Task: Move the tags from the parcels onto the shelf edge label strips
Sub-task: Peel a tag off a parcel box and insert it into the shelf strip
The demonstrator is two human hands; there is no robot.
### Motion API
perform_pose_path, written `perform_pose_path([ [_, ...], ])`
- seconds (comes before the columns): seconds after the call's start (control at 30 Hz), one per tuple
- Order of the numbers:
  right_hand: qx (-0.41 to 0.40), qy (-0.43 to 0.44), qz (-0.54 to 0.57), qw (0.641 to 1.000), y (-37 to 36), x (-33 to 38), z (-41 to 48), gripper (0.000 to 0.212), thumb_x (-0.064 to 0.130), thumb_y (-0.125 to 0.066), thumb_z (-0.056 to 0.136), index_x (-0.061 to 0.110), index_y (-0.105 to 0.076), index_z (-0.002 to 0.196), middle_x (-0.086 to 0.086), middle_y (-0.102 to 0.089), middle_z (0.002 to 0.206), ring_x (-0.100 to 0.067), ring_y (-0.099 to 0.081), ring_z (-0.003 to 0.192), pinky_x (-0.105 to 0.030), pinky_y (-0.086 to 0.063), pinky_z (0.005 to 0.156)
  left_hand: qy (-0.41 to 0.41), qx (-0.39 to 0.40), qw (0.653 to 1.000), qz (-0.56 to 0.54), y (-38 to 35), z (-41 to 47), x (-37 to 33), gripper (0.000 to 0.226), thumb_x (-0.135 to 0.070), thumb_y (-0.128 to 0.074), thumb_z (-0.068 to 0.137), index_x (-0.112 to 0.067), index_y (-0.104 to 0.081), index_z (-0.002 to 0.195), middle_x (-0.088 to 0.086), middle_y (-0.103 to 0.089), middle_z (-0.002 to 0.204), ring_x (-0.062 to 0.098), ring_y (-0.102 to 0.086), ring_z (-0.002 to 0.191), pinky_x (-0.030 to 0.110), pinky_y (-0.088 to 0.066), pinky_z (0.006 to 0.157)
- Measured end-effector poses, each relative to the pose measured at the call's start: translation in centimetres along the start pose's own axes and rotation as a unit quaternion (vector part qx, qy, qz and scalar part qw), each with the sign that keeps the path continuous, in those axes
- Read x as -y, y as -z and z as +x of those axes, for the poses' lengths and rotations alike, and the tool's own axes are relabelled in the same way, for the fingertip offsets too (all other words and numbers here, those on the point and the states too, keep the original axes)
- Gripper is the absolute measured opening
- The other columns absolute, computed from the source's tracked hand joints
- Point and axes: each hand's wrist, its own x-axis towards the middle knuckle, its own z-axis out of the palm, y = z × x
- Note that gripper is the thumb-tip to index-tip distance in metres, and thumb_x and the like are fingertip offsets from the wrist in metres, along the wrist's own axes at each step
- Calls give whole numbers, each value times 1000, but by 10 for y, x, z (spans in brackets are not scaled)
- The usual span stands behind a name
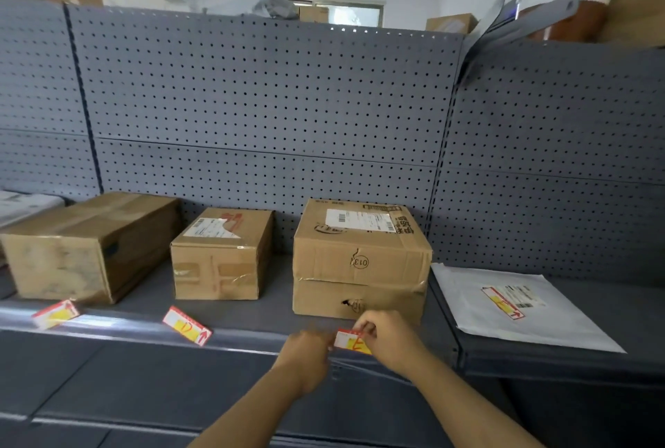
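Both of my hands pinch one red, white and yellow tag (pixel 351 340) against the shelf edge label strip (pixel 252 341), just below the tall cardboard parcel (pixel 360 260). My left hand (pixel 307 354) holds its left end and my right hand (pixel 387 336) its right end. Two more tags sit on the strip: one (pixel 187 326) below the middle parcel (pixel 219 260), another (pixel 55 313) below the left parcel (pixel 86 249). A fourth tag (pixel 503 302) lies on the white mailer bag (pixel 521 307) at the right.
A grey pegboard back panel (pixel 266 95) rises behind the shelf. Boxes and bags sit on top of the unit at upper right (pixel 561 16). A lower grey shelf (pixel 144 386) lies under my arms. White parcels (pixel 21 204) show at the far left.
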Motion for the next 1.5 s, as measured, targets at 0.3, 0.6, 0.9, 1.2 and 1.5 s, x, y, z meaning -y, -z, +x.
perform_pose_path([
  [0.3,-44,-20,-34,998,-5,-4,-3,21,12,-55,84,29,-68,87,4,-71,93,-14,-64,83,-39,-56,73,-38,-13,994,97,-15,1,7,52,-15,-50,92,-20,-40,143,6,-40,145,26,-41,131,38,-30,112],
  [0.6,-70,-35,-73,994,-7,-4,-10,14,19,-55,91,28,-64,90,4,-68,99,-14,-62,86,-32,-52,75,-19,-11,991,129,-15,4,6,49,-17,-54,90,-18,-42,138,7,-39,140,28,-40,127,40,-29,109],
  [0.9,-90,-3,-101,991,-7,-1,-8,15,17,-53,91,24,-66,92,5,-68,99,-14,-62,86,-31,-52,72,-4,5,990,141,-14,9,2,54,-15,-58,89,-18,-40,140,8,-36,140,30,-39,127,43,-30,110],
  [1.2,-94,19,-113,989,-12,-2,-5,18,11,-50,89,21,-65,88,4,-66,99,-15,-60,88,-32,-49,72,7,-15,986,164,-17,8,-6,52,-16,-55,91,-17,-39,141,11,-38,139,30,-39,127,43,-31,107],
  [1.5,-98,38,-116,988,-15,-3,-4,18,10,-49,90,19,-65,88,3,-63,98,-16,-56,89,-33,-49,73,20,-8,989,147,-16,9,-9,51,-14,-52,92,-17,-37,141,11,-38,141,31,-37,128,40,-31,107],
])
